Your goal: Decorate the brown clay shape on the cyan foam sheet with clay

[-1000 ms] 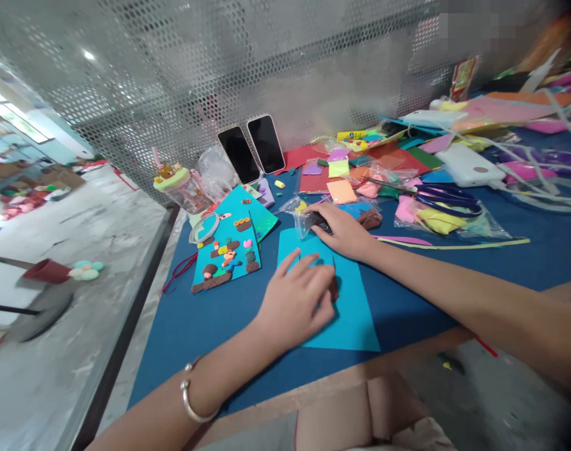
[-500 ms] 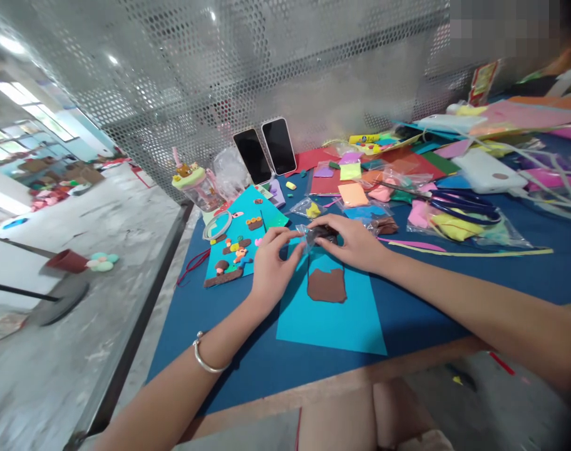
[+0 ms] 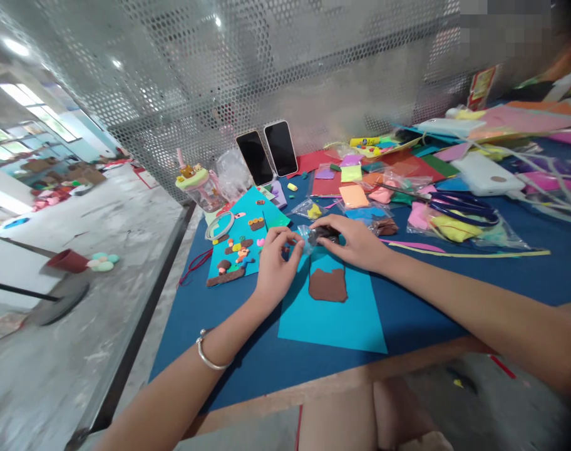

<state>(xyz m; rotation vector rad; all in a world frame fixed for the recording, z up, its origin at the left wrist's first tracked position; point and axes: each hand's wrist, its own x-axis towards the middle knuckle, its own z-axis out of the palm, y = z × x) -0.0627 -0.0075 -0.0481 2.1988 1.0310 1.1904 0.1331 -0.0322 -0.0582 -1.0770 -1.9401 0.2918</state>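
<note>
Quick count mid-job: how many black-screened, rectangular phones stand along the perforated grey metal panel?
2. The darker-edged phone stands on the left, beyond the left hand; the white-edged phone stands just to its right. Another could be hidden behind them.

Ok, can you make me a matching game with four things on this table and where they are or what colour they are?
Things
1. brown clay patch
2. bracelet
3. two phones
4. clear bag

Clues
A. standing before the metal panel
B. between the left hand and right hand
C. silver-coloured
D. flat on the turquoise sheet

Pairs: 1-D, 2-C, 3-A, 4-B
</note>
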